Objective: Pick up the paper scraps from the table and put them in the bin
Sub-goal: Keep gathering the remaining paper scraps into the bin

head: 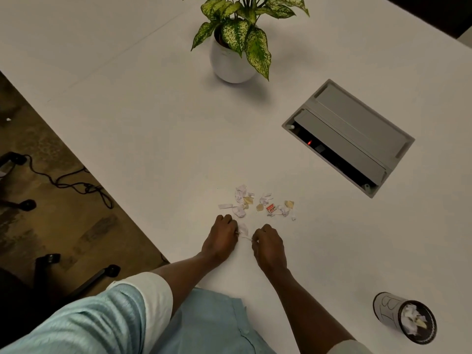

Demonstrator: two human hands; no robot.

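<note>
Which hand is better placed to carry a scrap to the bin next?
Right, I think. The bin stands on the table to the right of the right hand; the left hand would have to cross it. Both seem to pinch the scrap.

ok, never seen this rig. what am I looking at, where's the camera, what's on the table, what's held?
No robot here: the grip is a person's two bare hands. The single picture comes from a camera worn on the head, looking down. The left hand and right hand both have curled fingers and seem to pinch a thin white scrap between them. Just beyond, a pile of paper scraps lies on the white table. The bin, at the near right, already holds some. Also on the table: a potted plant and a grey cable hatch.
</note>
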